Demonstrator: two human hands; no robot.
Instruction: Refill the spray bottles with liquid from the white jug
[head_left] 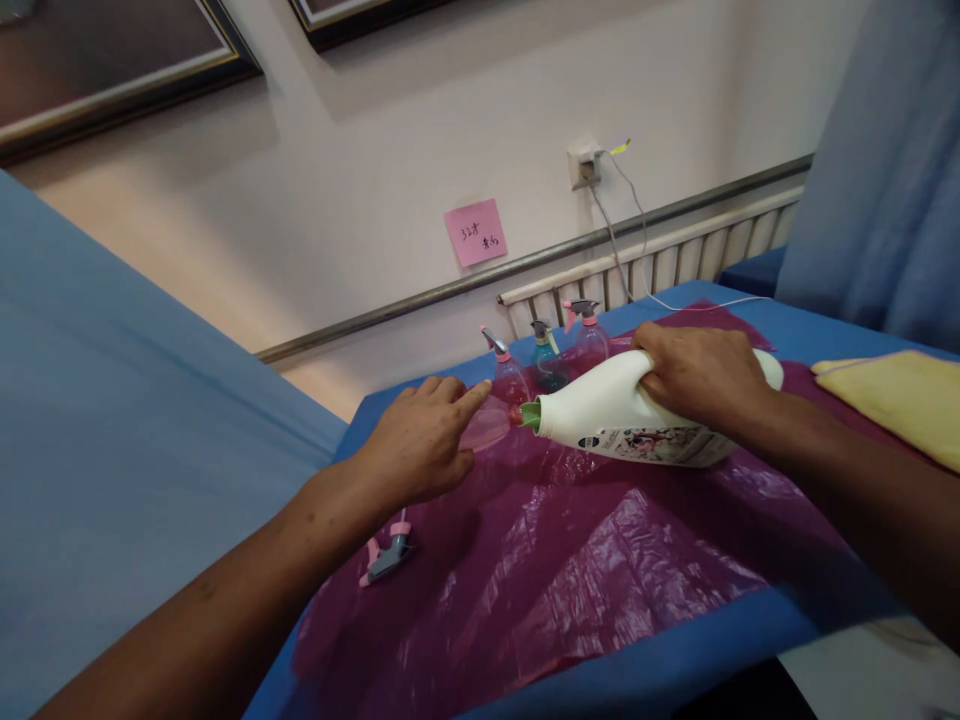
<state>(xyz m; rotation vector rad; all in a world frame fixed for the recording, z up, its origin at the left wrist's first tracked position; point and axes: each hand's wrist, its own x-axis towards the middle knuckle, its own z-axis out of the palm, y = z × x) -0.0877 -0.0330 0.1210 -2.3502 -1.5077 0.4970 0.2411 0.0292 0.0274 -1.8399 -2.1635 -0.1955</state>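
Note:
In the middle of the head view my right hand (701, 372) is wrapped round the handle of a white detergent jug (611, 400). The jug lies tipped sideways, its green-lined mouth pointing left. Against that mouth is the neck of a clear pinkish spray bottle (486, 427) without its top, tilted toward the jug. My left hand (421, 440) grips this bottle, with the index finger stretched along it; the palm side is hidden. Below the left hand, a grey and pink spray head (390, 555) lies on a purple plastic sheet (555, 560). Whether liquid is flowing I cannot tell.
Behind the jug stand a pink-topped spray bottle (511, 378), a teal spray bottle (550, 368) and another pink one (591, 342). A yellow cloth (900, 400) lies at right. The blue-covered table (637, 650) meets a wall with a radiator (675, 260) and a plugged-in cable (637, 210).

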